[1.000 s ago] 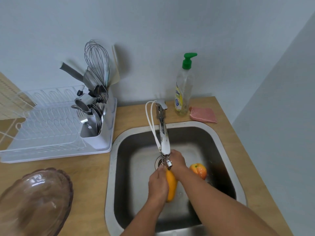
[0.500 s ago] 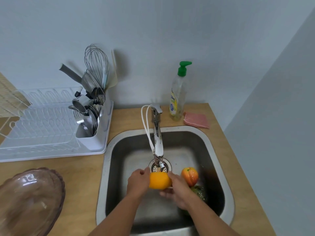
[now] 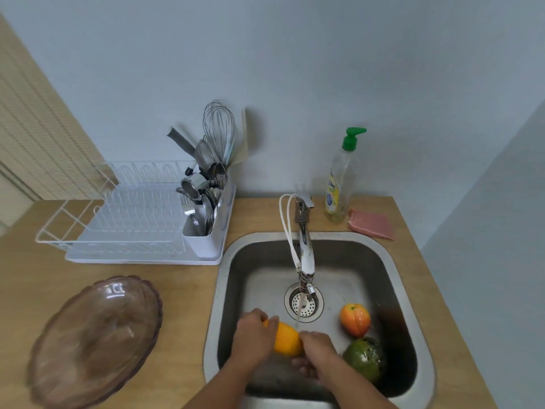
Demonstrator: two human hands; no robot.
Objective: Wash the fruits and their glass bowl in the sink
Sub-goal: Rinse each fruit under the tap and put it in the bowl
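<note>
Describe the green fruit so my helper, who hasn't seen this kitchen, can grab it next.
Look in the steel sink, at its near right corner. The green fruit lies there, just nearer than the orange-red fruit. It is the only dark green one, and no hand holds it.

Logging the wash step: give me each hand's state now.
Left hand: fingers curled round the yellow-orange fruit, holding it.
Right hand: grips the same fruit's other end.

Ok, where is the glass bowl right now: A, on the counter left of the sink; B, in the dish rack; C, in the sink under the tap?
A: the glass bowl sits on the wooden counter, left of the sink.
</note>
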